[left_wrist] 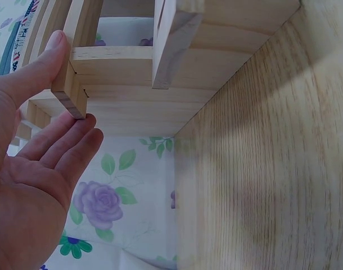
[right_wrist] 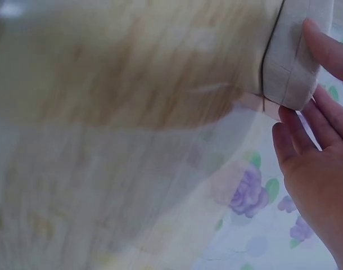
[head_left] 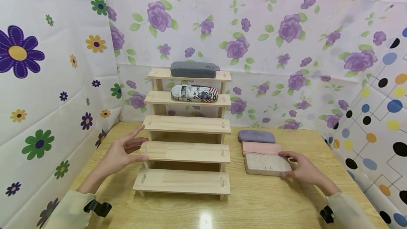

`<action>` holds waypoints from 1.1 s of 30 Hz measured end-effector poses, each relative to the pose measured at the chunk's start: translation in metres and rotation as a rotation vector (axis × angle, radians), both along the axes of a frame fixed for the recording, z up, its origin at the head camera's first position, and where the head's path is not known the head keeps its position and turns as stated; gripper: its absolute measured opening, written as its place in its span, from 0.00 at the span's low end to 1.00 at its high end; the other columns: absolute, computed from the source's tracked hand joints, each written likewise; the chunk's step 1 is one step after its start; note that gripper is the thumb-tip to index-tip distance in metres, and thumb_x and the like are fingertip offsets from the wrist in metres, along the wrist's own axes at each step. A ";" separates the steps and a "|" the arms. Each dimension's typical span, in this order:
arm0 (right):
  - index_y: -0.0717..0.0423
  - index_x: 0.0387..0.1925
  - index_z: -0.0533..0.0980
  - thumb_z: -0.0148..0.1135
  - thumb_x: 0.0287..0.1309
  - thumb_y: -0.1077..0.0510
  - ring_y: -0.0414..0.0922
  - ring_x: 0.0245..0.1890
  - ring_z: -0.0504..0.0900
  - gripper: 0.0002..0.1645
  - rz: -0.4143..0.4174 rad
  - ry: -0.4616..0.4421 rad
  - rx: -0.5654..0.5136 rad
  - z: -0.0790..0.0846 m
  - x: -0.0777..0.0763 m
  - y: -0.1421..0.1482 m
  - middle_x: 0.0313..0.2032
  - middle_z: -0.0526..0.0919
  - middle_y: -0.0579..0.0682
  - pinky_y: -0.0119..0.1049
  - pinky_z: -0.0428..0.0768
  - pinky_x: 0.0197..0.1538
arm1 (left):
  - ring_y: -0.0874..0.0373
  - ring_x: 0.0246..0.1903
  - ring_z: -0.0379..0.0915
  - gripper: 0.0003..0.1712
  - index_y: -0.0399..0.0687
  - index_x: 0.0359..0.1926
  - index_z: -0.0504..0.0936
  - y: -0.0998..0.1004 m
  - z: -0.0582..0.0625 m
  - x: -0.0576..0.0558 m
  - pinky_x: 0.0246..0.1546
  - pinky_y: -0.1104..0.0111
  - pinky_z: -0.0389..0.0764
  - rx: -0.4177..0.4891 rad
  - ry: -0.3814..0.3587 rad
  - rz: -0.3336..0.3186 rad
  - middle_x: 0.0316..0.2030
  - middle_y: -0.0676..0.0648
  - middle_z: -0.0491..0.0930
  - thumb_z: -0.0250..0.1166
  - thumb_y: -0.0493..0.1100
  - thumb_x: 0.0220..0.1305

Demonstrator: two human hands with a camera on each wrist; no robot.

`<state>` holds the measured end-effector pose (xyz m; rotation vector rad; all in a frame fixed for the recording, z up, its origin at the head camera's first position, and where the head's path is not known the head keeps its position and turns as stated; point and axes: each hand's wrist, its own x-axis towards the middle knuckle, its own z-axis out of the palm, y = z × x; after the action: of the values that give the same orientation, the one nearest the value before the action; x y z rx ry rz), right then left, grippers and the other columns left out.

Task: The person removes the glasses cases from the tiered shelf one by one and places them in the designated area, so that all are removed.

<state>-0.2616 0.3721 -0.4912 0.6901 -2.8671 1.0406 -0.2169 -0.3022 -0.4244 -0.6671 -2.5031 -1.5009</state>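
Observation:
My left hand (head_left: 119, 154) is at the left end of a light wooden stepped shelf (head_left: 187, 152). In the left wrist view its thumb lies on one side of a tier's end and its fingertips touch the other. My right hand (head_left: 302, 169) grips the right end of a beige glasses case (head_left: 265, 164) on the table, thumb at the front, fingers behind. Behind that case lie a pink case (head_left: 259, 147) and a purple glasses case (head_left: 255, 136). A grey glasses case (head_left: 193, 70) sits on the top tier, and a newspaper-print case (head_left: 187, 93) on the tier below it.
The wood-grain table (head_left: 260, 200) carries the shelf left of centre and the row of cases to its right. Floral cloth (head_left: 197, 41) hangs behind, with patterned cloth at both sides. Dark wrist-worn devices (head_left: 101, 208) are strapped at both cuffs.

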 end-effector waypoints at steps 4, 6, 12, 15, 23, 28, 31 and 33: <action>0.66 0.67 0.75 0.85 0.51 0.55 0.66 0.62 0.77 0.44 0.014 -0.009 0.002 0.005 0.000 -0.001 0.63 0.80 0.63 0.68 0.76 0.64 | 0.40 0.63 0.77 0.62 0.60 0.84 0.58 0.000 0.000 -0.001 0.60 0.69 0.81 0.004 0.003 0.002 0.62 0.35 0.81 0.83 0.36 0.54; 0.66 0.67 0.75 0.85 0.52 0.55 0.66 0.62 0.77 0.44 0.023 -0.012 -0.001 0.006 0.000 -0.001 0.63 0.80 0.64 0.68 0.76 0.64 | 0.40 0.63 0.77 0.62 0.60 0.84 0.58 -0.001 0.000 -0.001 0.60 0.68 0.81 0.003 0.003 0.004 0.62 0.35 0.81 0.83 0.36 0.54; 0.66 0.67 0.75 0.85 0.52 0.55 0.66 0.62 0.77 0.44 0.012 -0.020 -0.005 0.004 -0.001 -0.001 0.63 0.80 0.64 0.68 0.76 0.64 | 0.40 0.63 0.77 0.61 0.60 0.84 0.58 -0.001 0.000 -0.001 0.61 0.67 0.81 -0.005 0.001 0.006 0.62 0.35 0.81 0.83 0.37 0.55; 0.65 0.67 0.75 0.85 0.52 0.54 0.65 0.63 0.77 0.44 0.000 -0.026 0.002 0.001 -0.004 0.000 0.63 0.80 0.63 0.67 0.75 0.65 | 0.40 0.63 0.77 0.61 0.60 0.84 0.58 -0.001 0.000 0.000 0.61 0.66 0.81 -0.002 -0.006 0.005 0.62 0.35 0.81 0.83 0.37 0.55; 0.65 0.67 0.76 0.85 0.52 0.54 0.67 0.63 0.76 0.44 -0.001 -0.022 -0.015 -0.002 -0.005 0.002 0.63 0.80 0.64 0.69 0.74 0.65 | 0.40 0.63 0.77 0.62 0.59 0.84 0.57 0.000 0.000 0.001 0.61 0.66 0.81 -0.001 -0.019 0.000 0.63 0.35 0.81 0.82 0.36 0.55; 0.66 0.66 0.76 0.85 0.52 0.55 0.66 0.62 0.76 0.43 0.010 -0.008 -0.018 0.000 -0.004 0.000 0.63 0.80 0.64 0.69 0.74 0.65 | 0.40 0.63 0.77 0.62 0.59 0.84 0.57 0.000 0.001 0.001 0.61 0.63 0.81 0.001 -0.011 0.001 0.63 0.35 0.80 0.82 0.36 0.55; 0.66 0.67 0.76 0.85 0.52 0.57 0.66 0.62 0.77 0.43 0.006 -0.012 -0.019 -0.001 -0.005 0.000 0.63 0.80 0.64 0.69 0.74 0.65 | 0.40 0.63 0.77 0.62 0.59 0.84 0.58 0.000 0.001 0.001 0.61 0.62 0.81 0.001 -0.007 0.000 0.63 0.34 0.80 0.83 0.36 0.55; 0.66 0.67 0.76 0.85 0.52 0.57 0.65 0.62 0.77 0.43 0.002 -0.016 -0.021 0.000 -0.005 0.000 0.63 0.80 0.64 0.69 0.74 0.65 | 0.40 0.63 0.77 0.62 0.59 0.84 0.58 0.000 0.001 0.001 0.61 0.62 0.81 0.000 -0.007 0.002 0.63 0.35 0.80 0.83 0.36 0.55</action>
<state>-0.2663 0.3724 -0.4914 0.6865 -2.8649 1.0800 -0.2163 -0.3023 -0.4235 -0.6605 -2.5084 -1.5051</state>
